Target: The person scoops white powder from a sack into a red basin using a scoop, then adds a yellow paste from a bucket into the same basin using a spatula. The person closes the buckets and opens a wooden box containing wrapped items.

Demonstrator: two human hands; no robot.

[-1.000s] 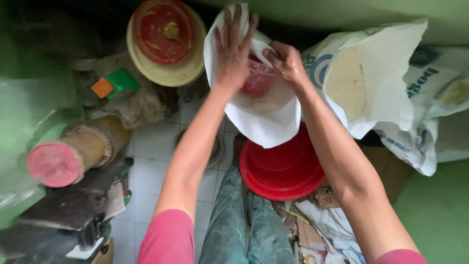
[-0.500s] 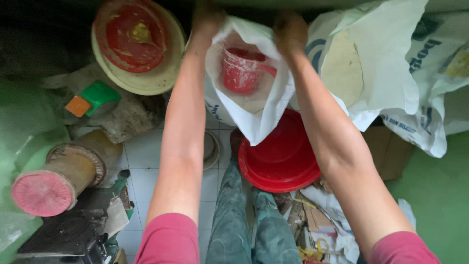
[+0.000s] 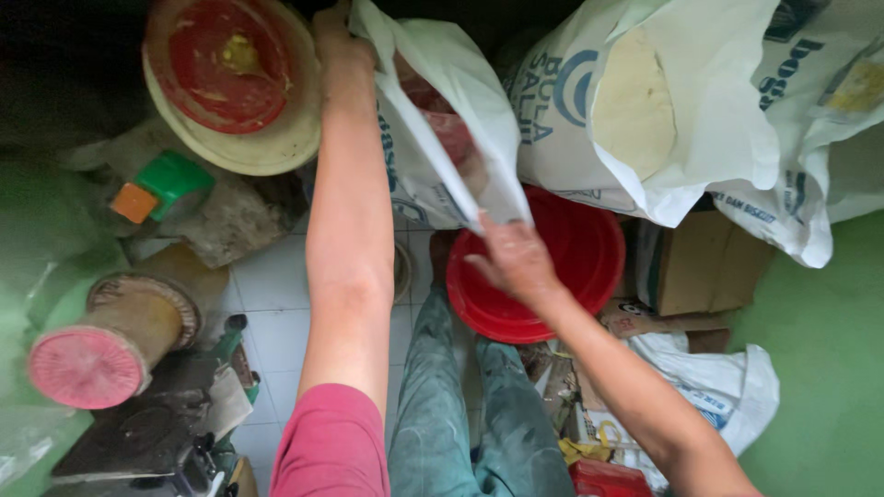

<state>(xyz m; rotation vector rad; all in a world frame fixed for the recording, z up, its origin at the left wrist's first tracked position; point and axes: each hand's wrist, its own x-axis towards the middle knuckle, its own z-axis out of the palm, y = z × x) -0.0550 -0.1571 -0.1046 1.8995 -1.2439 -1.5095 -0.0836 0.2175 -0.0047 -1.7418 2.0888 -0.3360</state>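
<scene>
Left hand: the left hand (image 3: 343,46) is raised at the top of the head view, fingers clenched on the upper edge of the white plastic bag (image 3: 440,138).
Right hand: the right hand (image 3: 516,262) is lower, pinching the bag's bottom corner between thumb and fingers, so the bag hangs stretched at a slant between the two hands.
Bag: white with blue print, partly see-through; something red (image 3: 442,115) shows inside, too blurred to tell what.
Where it is: the bag hangs in the air over the white tiled floor (image 3: 276,313), its lower corner above the rim of the red basin (image 3: 571,276).
Red basin: it stands on the floor, just in front of the person's knees in grey-green trousers (image 3: 460,405).
Big sack: a large white sack (image 3: 700,101) stands open just right of the bag, with pale yellowish powder (image 3: 635,106) showing at its mouth.
Round lid: a cream disc with a red centre (image 3: 235,78) sits left of the left forearm.
Left side: a green and orange block (image 3: 161,184) lies on dirty wrapping, and a cylinder with a pink end (image 3: 97,354) lies on its side near the left edge of the floor.
Right side: a brown cardboard box (image 3: 695,262) stands under the sack against the green wall (image 3: 820,368).
</scene>
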